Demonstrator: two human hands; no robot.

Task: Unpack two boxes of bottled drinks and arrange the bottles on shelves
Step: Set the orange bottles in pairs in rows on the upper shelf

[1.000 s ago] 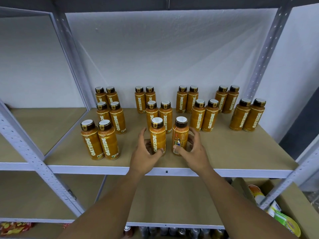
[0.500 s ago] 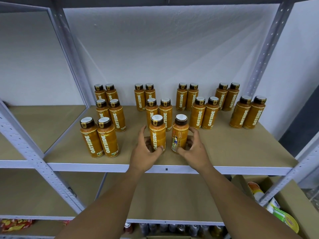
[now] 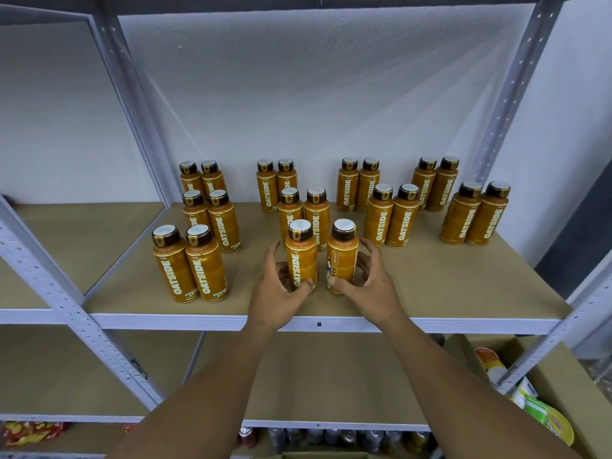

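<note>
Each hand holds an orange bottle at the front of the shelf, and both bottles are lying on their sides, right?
No. The head view shows both bottles standing upright, not lying down. The left hand holds the left bottle and the right hand holds the right bottle, at the front of the shelf.

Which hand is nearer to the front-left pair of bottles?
Left. The left hand holds a bottle just right of the front-left pair; the right hand holds the next bottle, farther right.

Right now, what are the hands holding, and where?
The left hand grips the left front bottle low on its body; the right hand, the right front bottle likewise.
</note>
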